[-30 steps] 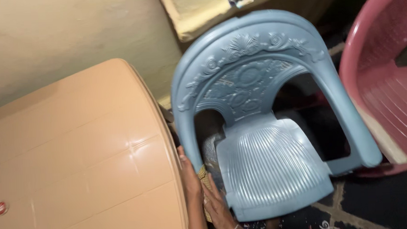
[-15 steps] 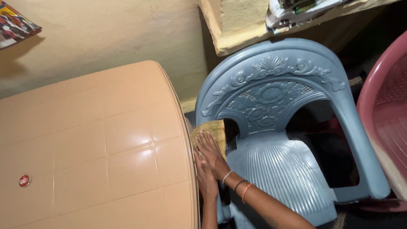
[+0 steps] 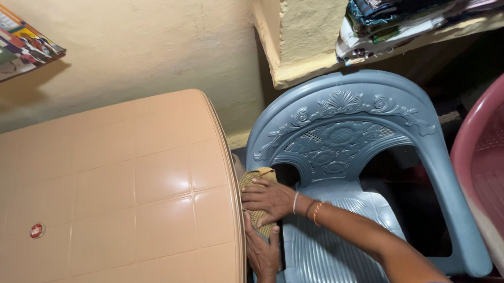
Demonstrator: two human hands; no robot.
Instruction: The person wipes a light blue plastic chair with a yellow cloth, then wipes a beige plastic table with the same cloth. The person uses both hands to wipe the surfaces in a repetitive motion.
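A yellow-brown woven cloth (image 3: 255, 177) lies in the gap between the beige plastic table (image 3: 112, 187) and the left armrest of the blue plastic chair (image 3: 342, 126). My right hand (image 3: 272, 199), with bangles at the wrist, lies across the middle of the cloth and grips it against the armrest. My left hand (image 3: 262, 252) comes up from below along the table's edge, with the cloth's lower end between its thumb and fingers. Both hands hide much of the cloth.
A pink plastic chair (image 3: 491, 170) stands at the right, close to the blue one. A wall shelf above holds folded clothes (image 3: 405, 10). A colourful printed sheet (image 3: 10, 44) hangs on the wall at upper left. The table bears a small red round sticker (image 3: 36, 230).
The view has tilted up toward the wall and shelf. My right hand has turned from pointing up along the gap to lying across the cloth, and my left hand has dropped lower.
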